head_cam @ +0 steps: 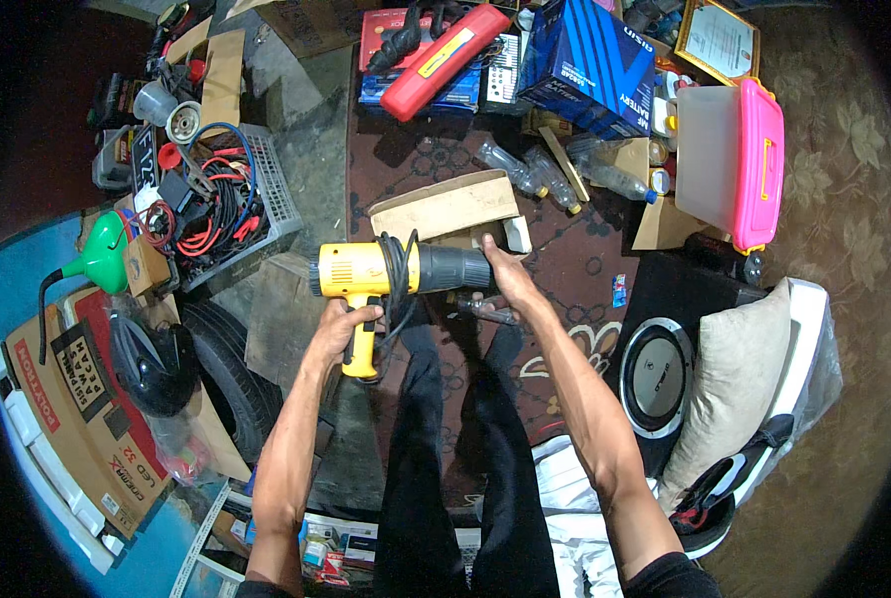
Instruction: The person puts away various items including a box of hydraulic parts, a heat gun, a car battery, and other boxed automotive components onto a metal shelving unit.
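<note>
A yellow heat gun (352,269) with a dark nozzle points to the right in front of my legs. My left hand (333,331) is wrapped around its handle, the thumb near the trigger. At the nozzle (451,267), my right hand (518,280) cups the front end, thumb above and fingers below. The black power cord (395,273) is coiled around the body and hangs beside the handle. Just beyond the tool lies an open cardboard box (445,206) on the patterned carpet (591,261). Under my right fingers, a clear plastic piece (499,312) is partly hidden.
At left, a grey crate (277,179) holds cables and clamps, near a tire (232,381) and a black helmet (154,366). Plastic bottles (513,166) lie ahead, before a blue battery box (587,71). A speaker (655,377) and a pink-lidded container (722,161) stand at right.
</note>
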The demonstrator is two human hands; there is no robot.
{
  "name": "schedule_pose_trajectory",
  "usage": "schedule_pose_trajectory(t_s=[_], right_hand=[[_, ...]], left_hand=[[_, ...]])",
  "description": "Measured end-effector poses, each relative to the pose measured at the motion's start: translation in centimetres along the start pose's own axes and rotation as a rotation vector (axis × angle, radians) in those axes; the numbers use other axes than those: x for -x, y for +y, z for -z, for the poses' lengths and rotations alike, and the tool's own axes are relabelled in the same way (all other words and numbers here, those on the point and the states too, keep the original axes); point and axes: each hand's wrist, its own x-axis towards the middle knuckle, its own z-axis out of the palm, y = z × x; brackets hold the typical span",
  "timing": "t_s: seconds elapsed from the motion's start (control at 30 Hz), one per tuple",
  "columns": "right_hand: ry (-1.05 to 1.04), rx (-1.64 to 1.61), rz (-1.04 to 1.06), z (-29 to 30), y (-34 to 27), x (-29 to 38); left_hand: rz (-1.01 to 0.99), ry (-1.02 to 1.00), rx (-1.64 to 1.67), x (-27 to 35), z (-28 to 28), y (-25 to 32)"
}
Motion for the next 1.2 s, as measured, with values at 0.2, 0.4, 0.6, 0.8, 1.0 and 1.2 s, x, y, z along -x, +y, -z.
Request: schedule_pose_trajectory(t_s=[0.2,0.4,0.6,0.8,1.0,1.2], right_hand=[[0.585,0.442,0.679,1.6,2.8,-1.6],[0.347,0.658,0.627,3.7,1.8,-1.2],[0.396,0.561,0.497,0.1,4.3,-1.2],[0.575,0.097,0.629,3.3,6.0,-1.6],[0.321,-0.100,0.369,9.3,5.0,0.3],[0.301,0.113,0.389,9.8,4.5,0.7]], left_hand=[[0.097,-0.034,0.110,-0.3,-1.8,-2.0],[0.107,0.139,0.238,2.8,2.9,-4.1],[0.072,0.122,0.178,3.9,2.2,-4.3],[0.007,-0.042,-0.028,1.4,-1.3,-2.6],[-0.361,-0.025,-0.393,-2.1,-6.1,0.6],[-0.627,-0.071,-1.293,-2.4,-10.5,6.1]])
